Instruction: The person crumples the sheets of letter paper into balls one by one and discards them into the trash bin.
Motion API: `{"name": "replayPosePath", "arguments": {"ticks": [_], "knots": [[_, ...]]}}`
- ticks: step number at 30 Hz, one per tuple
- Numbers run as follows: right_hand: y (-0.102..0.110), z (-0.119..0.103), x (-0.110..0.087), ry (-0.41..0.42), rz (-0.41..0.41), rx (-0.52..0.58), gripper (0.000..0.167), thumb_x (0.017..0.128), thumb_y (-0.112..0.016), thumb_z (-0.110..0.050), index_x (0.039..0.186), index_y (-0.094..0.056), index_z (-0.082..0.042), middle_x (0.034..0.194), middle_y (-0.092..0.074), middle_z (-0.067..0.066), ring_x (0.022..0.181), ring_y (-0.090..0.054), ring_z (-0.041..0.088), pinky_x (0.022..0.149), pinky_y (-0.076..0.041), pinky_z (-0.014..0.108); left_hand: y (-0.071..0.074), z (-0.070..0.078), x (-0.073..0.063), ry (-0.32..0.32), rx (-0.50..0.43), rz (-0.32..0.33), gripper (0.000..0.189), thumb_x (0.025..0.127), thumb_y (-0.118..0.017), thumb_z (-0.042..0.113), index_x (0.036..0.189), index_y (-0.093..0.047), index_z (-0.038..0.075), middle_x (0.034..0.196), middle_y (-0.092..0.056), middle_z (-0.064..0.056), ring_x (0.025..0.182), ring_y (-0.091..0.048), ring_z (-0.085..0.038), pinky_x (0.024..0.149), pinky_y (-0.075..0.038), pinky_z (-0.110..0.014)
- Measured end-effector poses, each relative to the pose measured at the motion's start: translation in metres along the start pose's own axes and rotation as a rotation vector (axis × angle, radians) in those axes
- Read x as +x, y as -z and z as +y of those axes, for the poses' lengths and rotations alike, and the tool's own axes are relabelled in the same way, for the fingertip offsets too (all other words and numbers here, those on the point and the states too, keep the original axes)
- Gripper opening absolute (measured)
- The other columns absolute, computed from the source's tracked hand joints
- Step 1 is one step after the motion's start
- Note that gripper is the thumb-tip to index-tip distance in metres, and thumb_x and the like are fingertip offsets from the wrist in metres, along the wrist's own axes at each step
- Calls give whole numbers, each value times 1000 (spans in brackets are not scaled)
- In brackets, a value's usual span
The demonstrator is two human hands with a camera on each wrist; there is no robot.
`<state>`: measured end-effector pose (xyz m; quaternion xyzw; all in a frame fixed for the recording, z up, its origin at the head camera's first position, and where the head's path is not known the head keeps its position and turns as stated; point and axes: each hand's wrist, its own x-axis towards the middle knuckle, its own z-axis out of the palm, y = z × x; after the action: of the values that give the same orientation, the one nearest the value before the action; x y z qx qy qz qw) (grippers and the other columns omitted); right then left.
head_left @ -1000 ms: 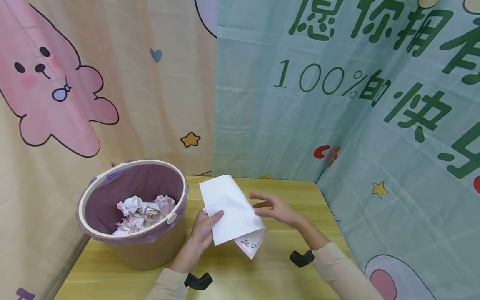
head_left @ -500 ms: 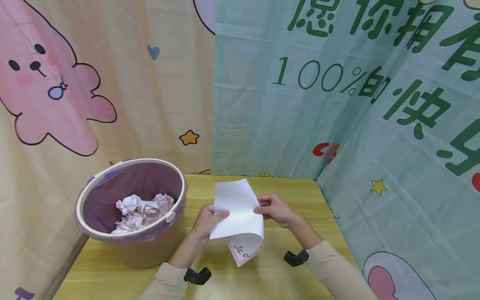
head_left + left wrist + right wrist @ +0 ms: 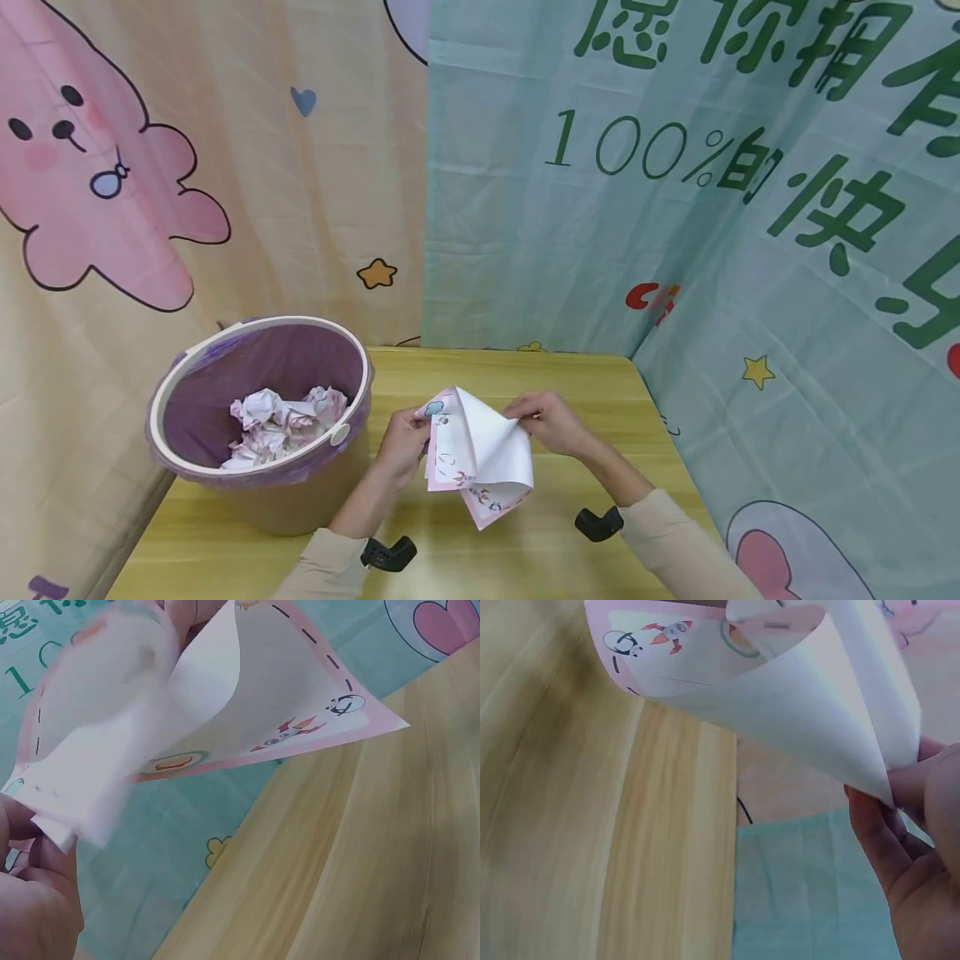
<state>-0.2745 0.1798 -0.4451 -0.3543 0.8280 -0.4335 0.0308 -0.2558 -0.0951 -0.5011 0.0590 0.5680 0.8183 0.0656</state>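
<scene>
A sheet of paper (image 3: pixel 491 446), white on one side and printed with a pink border and small cartoon figures on the other, is held over the table between both hands. My left hand (image 3: pixel 402 446) pinches its left edge, where the printed side folds into view. At the upper right, my right hand (image 3: pixel 550 423) pinches the paper between thumb and fingers. In the left wrist view the sheet (image 3: pixel 292 697) bends, its near part blurred. The right wrist view shows the paper (image 3: pixel 780 705) curled into a loose cone from the pinching fingertips (image 3: pixel 907 787).
Left of the hands stands a brown bin (image 3: pixel 300 508) with a white rim and a purple liner (image 3: pixel 217 400). Several crumpled papers (image 3: pixel 273 425) lie inside it. The wooden table (image 3: pixel 585 375) is bordered by printed curtains (image 3: pixel 510 250) at the back and sides.
My right hand has moved in and taken hold of the paper's right side. The paper's left part has turned over to show its printed face, and the sheet has bent.
</scene>
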Motion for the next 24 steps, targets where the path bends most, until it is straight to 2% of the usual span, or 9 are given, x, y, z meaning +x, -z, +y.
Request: {"name": "replayPosePath", "arguments": {"ticks": [2,4,8,11,15,18,19,21,24], "knots": [[-2,-7,1,170,-19,-216,31,87,-64,23,103,-80,3,99,-72,13,87,-71,23,68,-60,24,-3,0,-1,-8,-9,32,22,99,-51,-14,115,-61,-25,78,-68,-8,66,-64,-12,56,-53,-22],[-2,-13,2,260,-34,-337,34,83,-65,26,103,-81,2,96,-68,11,88,-70,22,69,-58,20,-5,1,-2,-16,-11,51,23,98,-50,-15,115,-61,-26,76,-67,-9,65,-64,-12,56,-53,-22],[-2,-16,0,267,-40,-373,36,82,-66,27,105,-80,3,96,-66,10,88,-70,23,69,-57,18,-6,1,-2,-5,-5,48,24,100,-49,-13,118,-60,-25,81,-68,-10,69,-65,-12,60,-55,-23],[-2,-14,-3,258,2,-383,36,82,-67,27,107,-79,3,96,-66,12,89,-71,27,70,-58,20,-4,2,-2,14,-59,-16,30,104,-46,-9,129,-53,-24,94,-71,-11,79,-68,-14,70,-59,-26],[-1,-10,-6,281,62,-421,35,83,-70,24,108,-79,2,96,-66,13,89,-71,30,70,-59,21,0,6,-6,3,-211,-159,40,109,-35,0,141,-41,-23,106,-72,-11,90,-69,-17,83,-59,-30],[-3,-10,-7,292,75,-455,27,85,-73,18,106,-80,2,97,-65,11,88,-71,27,68,-58,19,2,10,-10,-5,-298,-255,42,112,-30,12,139,-46,-16,106,-72,-10,95,-70,-19,88,-58,-33],[-4,-13,-8,235,67,-427,20,89,-73,13,104,-78,2,98,-66,9,87,-71,25,68,-58,20,2,13,-11,-9,-286,-266,41,112,-30,13,137,-47,-15,106,-72,-11,96,-69,-20,88,-57,-33],[-6,-20,-7,40,45,-322,6,97,-71,-4,101,-75,-4,98,-66,4,85,-68,20,68,-59,24,-2,17,-12,-14,-181,-231,36,111,-42,14,133,-52,-12,107,-73,-14,98,-71,-23,88,-58,-35],[-9,-32,-6,-208,44,-223,13,104,-63,-25,100,-69,-14,97,-65,-4,84,-65,13,67,-58,26,-14,23,-13,-34,77,-65,37,100,-69,9,127,-58,-14,105,-74,-19,95,-73,-27,82,-61,-38]]}}
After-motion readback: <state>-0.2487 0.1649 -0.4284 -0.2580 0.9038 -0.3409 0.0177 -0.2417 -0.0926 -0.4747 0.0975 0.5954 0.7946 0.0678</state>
